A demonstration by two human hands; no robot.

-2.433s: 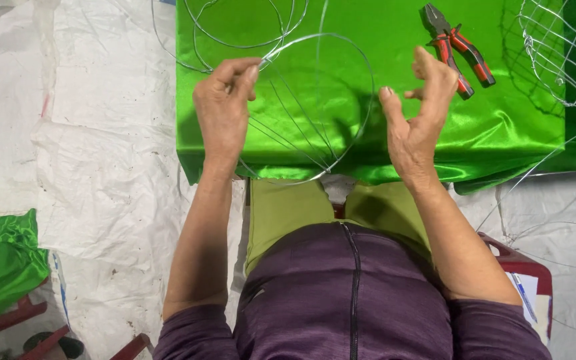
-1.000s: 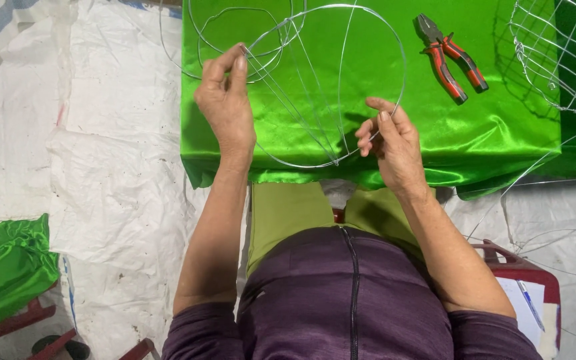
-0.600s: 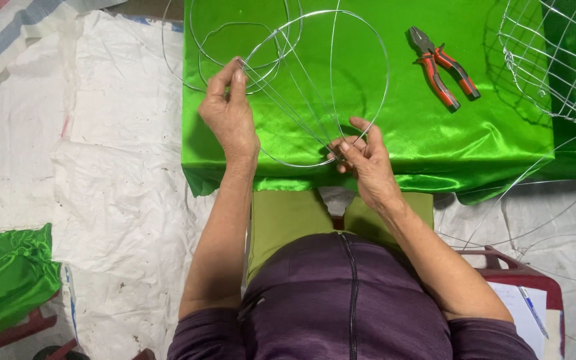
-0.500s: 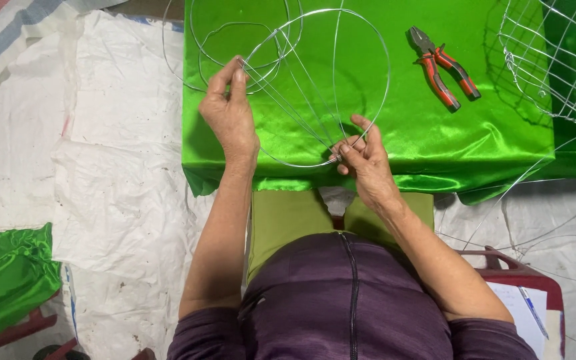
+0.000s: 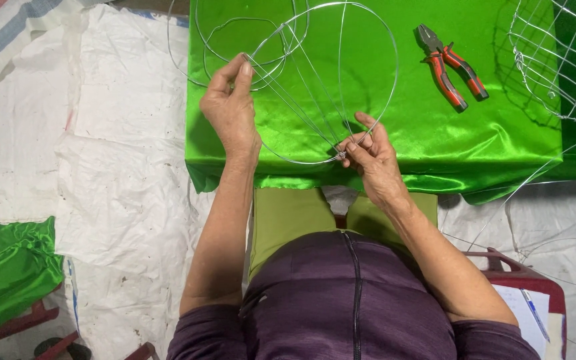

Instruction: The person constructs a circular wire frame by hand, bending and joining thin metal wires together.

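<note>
A person seated at a bench draped w/ shiny green cloth (image 5: 501, 143) works a thin wire frame (image 5: 328, 80), a large hoop w/ straight spokes, held at centre-top of the frame just above the cloth. Left hand (image 5: 229, 110) pinches the hoop's rim at upper left, thumb & forefinger closed on the wire. Right hand (image 5: 370, 157) is closed on the low point of the hoop, fingertips nipping the spot where the spokes meet. The frame looks light & springy, likely to flex or kink if squeezed mid-span; best held at rim & joint, as here. Red-handled pliers (image 5: 449, 65) lie untouched at upper right; a wire mesh basket (image 5: 558, 63) sits at far right, more wire loops (image 5: 235, 40) behind.
</note>
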